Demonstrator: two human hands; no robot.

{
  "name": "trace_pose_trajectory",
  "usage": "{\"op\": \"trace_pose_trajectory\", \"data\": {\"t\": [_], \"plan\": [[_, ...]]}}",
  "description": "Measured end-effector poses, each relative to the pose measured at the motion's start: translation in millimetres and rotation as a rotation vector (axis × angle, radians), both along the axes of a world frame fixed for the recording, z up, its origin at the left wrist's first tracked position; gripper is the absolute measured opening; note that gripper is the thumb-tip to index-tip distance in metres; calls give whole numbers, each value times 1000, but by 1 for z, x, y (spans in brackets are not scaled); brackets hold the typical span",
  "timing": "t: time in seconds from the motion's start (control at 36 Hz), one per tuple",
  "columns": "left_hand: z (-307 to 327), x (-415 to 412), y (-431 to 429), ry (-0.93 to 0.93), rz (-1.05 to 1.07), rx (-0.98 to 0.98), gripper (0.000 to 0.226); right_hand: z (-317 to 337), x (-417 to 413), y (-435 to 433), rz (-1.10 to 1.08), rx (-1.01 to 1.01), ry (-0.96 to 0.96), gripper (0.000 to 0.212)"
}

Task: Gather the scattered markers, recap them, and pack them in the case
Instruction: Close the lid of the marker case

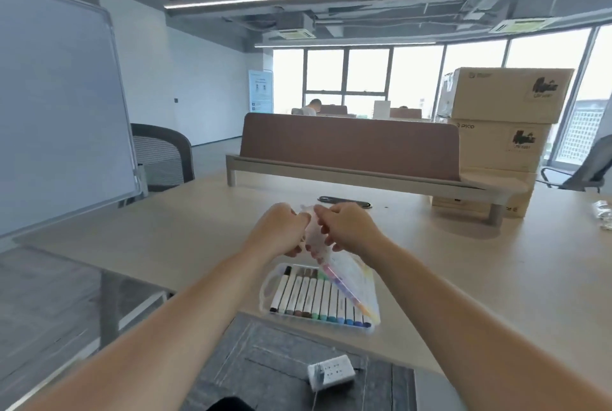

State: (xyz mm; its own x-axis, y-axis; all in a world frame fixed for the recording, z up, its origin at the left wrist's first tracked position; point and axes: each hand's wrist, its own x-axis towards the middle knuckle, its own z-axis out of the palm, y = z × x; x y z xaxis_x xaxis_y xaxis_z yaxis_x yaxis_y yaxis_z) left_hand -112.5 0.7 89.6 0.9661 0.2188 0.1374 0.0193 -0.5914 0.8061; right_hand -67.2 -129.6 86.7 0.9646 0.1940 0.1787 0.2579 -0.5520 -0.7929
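Left hand [281,232] and right hand [351,228] raised side by side above the surface [185,228], fingers curled, pinching between them the upper edge of a clear plastic lid [314,235]. Just below the hands, toward the camera: marker case [266,289] lying open on the surface, a row of markers [311,296] packed inside, caps running black to blue. Slanting down from the right hand, behind the lid: a pastel strip [341,281], too blurred to identify. Nearer still, between the forearms: white power strip [331,374] on a grey felt mat [258,354].
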Motion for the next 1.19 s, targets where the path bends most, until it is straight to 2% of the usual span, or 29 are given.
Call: {"op": "trace_pose_trajectory", "data": {"t": [0.17, 0.25, 0.28, 0.39, 0.56, 0.61, 0.81, 0.92, 0.97, 1.06, 1.19], "plan": [[-44, 17, 42, 115, 114, 112, 22, -38, 20, 34, 24, -117, -22, 50], [-76, 37, 59, 207, 110, 106, 49, -54, 31, 44, 19, -141, 5, 39], [-81, 38, 61, 243, 109, 122, 52, -58, 34, 47, 20, -149, 17, 35], [-86, 33, 61, 347, 75, 294, 34, -71, 43, 56, 54, -137, 76, 27], [-107, 50, 66, 469, 55, 488, 39, -92, 57, 65, 59, -105, 136, 26], [-112, 54, 67, 457, 45, 547, 30, -98, 63, 66, 56, -101, 138, 23], [-108, 63, 65, 444, 48, 570, 30, -95, 72, 64, 92, -86, 122, 22], [-79, 75, 73, 291, 137, 445, 30, -69, 78, 55, 25, -99, 11, 16], [-59, 83, 75, 141, 186, 416, 25, -53, 80, 50, -21, -99, -61, 29], [-22, 86, 71, -99, 193, 508, 19, -29, 85, 46, -7, -2, -107, 55], [19, 88, 59, -392, 110, 600, 16, -3, 88, 42, 97, 227, -61, 46]]}}
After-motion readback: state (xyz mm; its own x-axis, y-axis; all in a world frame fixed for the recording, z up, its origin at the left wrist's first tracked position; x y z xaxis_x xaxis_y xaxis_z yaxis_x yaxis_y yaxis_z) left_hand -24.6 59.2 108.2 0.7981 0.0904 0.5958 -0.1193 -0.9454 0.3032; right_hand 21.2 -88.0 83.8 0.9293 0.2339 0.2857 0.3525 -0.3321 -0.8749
